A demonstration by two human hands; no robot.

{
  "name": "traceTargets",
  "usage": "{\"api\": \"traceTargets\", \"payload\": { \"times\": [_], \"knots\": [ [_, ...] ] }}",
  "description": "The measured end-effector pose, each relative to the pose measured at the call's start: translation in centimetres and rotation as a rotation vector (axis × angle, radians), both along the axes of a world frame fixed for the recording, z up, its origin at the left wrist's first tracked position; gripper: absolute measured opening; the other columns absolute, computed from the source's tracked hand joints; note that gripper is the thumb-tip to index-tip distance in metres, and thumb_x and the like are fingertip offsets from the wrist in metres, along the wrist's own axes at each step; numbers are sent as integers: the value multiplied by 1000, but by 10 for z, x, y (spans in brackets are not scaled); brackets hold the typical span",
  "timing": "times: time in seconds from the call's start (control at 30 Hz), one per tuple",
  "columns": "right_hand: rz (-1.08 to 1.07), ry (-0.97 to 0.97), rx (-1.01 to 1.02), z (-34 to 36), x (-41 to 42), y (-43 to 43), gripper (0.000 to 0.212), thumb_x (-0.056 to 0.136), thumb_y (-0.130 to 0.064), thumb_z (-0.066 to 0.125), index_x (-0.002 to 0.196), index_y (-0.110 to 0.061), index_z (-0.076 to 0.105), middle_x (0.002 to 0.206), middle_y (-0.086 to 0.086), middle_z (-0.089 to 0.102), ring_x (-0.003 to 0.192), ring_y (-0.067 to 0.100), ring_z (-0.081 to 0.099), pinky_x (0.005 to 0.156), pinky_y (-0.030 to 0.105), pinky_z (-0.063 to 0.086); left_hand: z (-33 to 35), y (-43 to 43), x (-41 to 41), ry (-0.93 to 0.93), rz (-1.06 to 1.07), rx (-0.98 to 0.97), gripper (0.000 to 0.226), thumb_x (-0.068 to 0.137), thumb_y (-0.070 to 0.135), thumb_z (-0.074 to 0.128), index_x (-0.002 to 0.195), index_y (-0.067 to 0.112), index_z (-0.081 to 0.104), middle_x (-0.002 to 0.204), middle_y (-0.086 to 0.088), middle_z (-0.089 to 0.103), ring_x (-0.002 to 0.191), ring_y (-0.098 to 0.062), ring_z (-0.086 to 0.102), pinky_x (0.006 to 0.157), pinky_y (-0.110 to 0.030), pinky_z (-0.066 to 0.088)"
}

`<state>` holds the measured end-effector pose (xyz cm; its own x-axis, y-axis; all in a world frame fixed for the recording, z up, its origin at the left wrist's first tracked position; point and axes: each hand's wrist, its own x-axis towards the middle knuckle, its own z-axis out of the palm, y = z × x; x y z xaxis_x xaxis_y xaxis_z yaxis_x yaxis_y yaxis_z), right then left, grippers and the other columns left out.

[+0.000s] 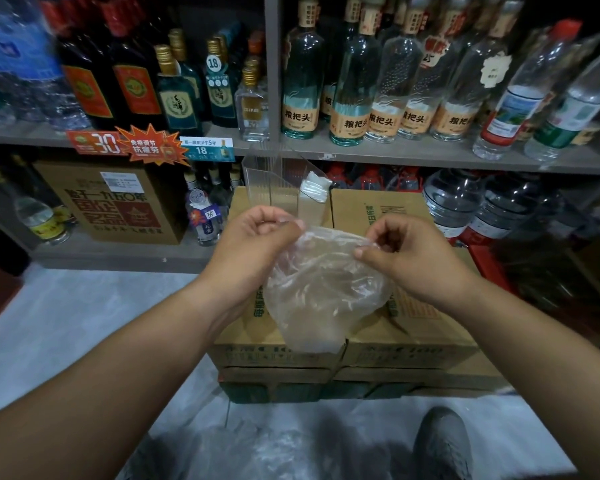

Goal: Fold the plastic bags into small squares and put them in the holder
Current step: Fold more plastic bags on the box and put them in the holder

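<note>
Arms: two, bare from wrist to frame edge. Left grip [257, 233] and right grip [406, 251]: bare, nails trimmed short. Footwear: one grey shoe [442, 445], textured mesh-like upper, rounded toe. Location: below carton stack [413, 344], under its right-hand corner. Zone below carton stack's left half blurred; second shoe cannot be told.

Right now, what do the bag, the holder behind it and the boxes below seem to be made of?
The bag, pinched by the left hand and right hand: thin soft plastic film, clear to milky, wrinkled, glossy. The holder: rigid clear plastic, perhaps acrylic; straight bright edges. The boxes: brown cardboard, matte, with green print.
</note>
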<state>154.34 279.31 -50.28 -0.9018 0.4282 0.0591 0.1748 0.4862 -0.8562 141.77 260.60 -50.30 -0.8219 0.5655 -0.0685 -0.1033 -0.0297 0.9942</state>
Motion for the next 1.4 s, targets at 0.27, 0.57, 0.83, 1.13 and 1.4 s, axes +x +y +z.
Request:
{"api": "traceTargets", "payload": {
  "times": [0.27,0.57,0.83,1.13,1.4],
  "knots": [
    [19,-22,-187,7,1,-3,26,83,-28,80,94,-17,60,99,2,72,93,12,71,81,28,57,4,1,6,33,36,45,2,92,8,69,94,8,68,58,5,64,52,-5,60,52,-18,49],
    [-20,12,-120,11,-2,-3,13,94,-20,70,86,-12,63,88,6,73,82,22,68,78,33,58,4,-1,5,77,88,32,1,92,9,71,91,10,70,60,6,68,56,-3,63,54,-16,50],
    [8,92,-48,7,-1,4,10,90,-16,74,95,-19,66,76,-5,61,71,8,56,71,23,52,0,-1,2,102,129,2,7,93,13,71,94,7,70,63,3,70,58,-6,65,55,-18,51],
    [70,14,-55,10,6,-1,35,73,-42,82,95,-19,69,96,-1,72,91,13,68,81,25,58,-1,-3,1,62,170,2,9,94,17,70,86,14,67,59,7,65,55,-3,61,55,-17,49],
    [-151,93,-160,9,1,12,9,96,-20,67,89,-14,68,91,7,72,88,24,69,84,36,57,-3,-5,-1,53,162,5,12,92,18,72,86,9,66,61,3,68,57,-8,65,56,-21,53]
  ]
}}
